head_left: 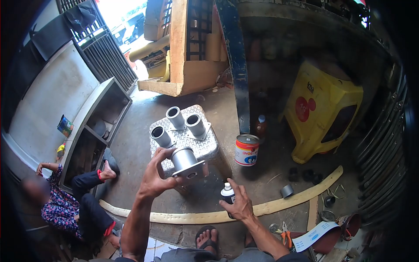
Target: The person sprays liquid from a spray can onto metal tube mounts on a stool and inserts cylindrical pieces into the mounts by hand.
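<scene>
My left hand (157,177) grips a silver metal furniture leg (184,160), a short cylinder with a flat square plate, tilted so the plate faces toward me. In my right hand (239,204) is a spray can (227,192) with a white top, held upright below and to the right of the leg. Three similar silver legs (195,125) stand on a stool (208,144) with a silver woven-pattern top, just beyond my left hand. Their upper ends show dark round openings.
A red-and-white tin (247,150) and a bottle (261,124) stand right of the stool. A long yellowish strip (196,217) curves across the floor. Orange-handled pliers (286,236) lie at lower right. A yellow plastic stool (325,109) stands behind. A person (65,205) sits at left.
</scene>
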{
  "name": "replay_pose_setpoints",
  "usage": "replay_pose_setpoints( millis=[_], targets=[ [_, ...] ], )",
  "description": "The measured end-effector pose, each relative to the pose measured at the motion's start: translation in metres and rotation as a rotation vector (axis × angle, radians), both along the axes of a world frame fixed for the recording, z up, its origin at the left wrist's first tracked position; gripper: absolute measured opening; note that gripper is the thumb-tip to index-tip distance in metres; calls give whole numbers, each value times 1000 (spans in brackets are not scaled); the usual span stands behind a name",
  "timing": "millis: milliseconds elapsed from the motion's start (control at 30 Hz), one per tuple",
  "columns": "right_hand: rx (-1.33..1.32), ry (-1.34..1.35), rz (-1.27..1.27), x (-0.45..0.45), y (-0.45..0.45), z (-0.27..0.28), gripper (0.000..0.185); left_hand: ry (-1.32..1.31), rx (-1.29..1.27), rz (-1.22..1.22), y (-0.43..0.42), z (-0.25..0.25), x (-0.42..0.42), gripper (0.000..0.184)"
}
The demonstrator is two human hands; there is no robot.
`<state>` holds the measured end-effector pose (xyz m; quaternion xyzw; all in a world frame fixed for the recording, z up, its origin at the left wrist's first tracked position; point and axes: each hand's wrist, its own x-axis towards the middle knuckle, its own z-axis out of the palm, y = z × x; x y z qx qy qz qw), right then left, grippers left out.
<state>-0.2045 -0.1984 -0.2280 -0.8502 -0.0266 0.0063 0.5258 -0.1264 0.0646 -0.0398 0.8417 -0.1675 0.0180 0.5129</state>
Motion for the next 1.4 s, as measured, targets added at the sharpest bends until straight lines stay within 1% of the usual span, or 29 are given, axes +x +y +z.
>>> replay_pose_setpoints(
  millis=[100,167,200,233,300,367,400,433,500,533,567,633,700,767,800,867,900,967,1000,1067,1100,1167,1200,1233,1300,1333,1367,1400],
  targets=[
    [7,22,16,1,-1,0,93,65,-43,35,-1,9,9,85],
    [0,42,20,1,-1,1,92,232,-139,80,-1,16,16,83],
    [3,43,20,1,0,1,92,265,-211,53,-2,20,24,82],
    [1,56,21,2,1,3,92,295,-239,47,-5,24,36,86],
    [0,67,25,1,3,3,92,356,-305,41,-3,30,64,77],
    [26,77,39,1,4,3,92,376,-152,35,4,38,95,69],
    [31,77,34,1,5,3,92,363,-71,71,8,37,112,66],
    [34,75,38,-1,6,3,91,383,-89,54,0,49,118,62],
    [39,71,38,0,7,3,91,428,7,142,2,50,143,64],
    [52,70,45,0,6,3,91,433,-10,51,-2,54,150,63],
    [67,70,52,-1,6,3,91,436,-6,48,-4,56,157,63],
    [70,76,43,-3,4,2,91,538,-62,179,-3,49,169,59],
    [72,72,33,-2,3,1,91,558,-87,188,-4,43,177,57],
    [76,82,26,-2,1,2,91,559,-121,254,-6,39,183,61],
    [78,83,26,-2,2,2,91,560,-118,255,-7,36,184,61],
    [76,85,25,-3,2,1,90,503,-244,251,-9,29,187,69],
    [78,85,25,-3,2,1,90,502,-241,252,-9,27,187,69],
    [82,88,28,-2,3,0,90,524,-276,312,-10,23,189,45],
    [83,86,30,-2,3,2,90,522,-275,313,-10,20,190,45],
    [100,112,33,-2,4,5,90,545,-317,321,-9,15,191,60],
    [100,111,35,-1,5,4,90,544,-318,322,-11,12,191,60],
    [94,108,35,-2,6,2,90,531,-399,479,-17,6,190,81],
    [93,107,37,-2,6,1,90,515,-434,460,-20,6,185,97],
    [86,107,37,-2,7,1,89,513,-436,460,-21,3,182,97],
    [79,105,34,-2,7,-1,89,447,-448,505,-23,-2,180,86],
    [77,94,35,-2,8,-3,89,465,-465,537,-23,-4,179,72],
    [75,85,37,-2,8,-4,89,466,-466,537,-23,-6,178,72],
    [75,85,39,-2,8,-3,89,477,-497,533,-25,-6,175,66]
  ],
)
